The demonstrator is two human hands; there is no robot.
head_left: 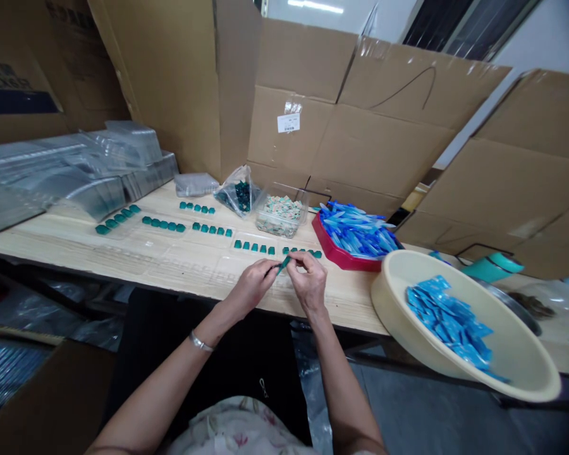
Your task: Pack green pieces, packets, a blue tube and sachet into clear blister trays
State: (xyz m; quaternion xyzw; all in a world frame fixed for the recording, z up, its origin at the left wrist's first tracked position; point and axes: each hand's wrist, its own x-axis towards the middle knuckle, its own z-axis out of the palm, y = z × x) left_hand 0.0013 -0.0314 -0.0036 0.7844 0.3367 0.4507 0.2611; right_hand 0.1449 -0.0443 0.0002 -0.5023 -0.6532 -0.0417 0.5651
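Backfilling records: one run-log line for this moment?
left hand: at small green piece | right hand: pinching same piece | nearby: red plastic tray

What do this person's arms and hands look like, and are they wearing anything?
Both the left hand and right hand are gloveless, and the forearms have no sleeves over them. A silvery bracelet circles the left wrist; the right wrist shows none.

Green piece [283,265] — small, narrow in visible outline, tilted, upper end toward the right. Position: pinched between the left hand [255,283] and the right hand [308,279], partly covered — finer detail not discernible.
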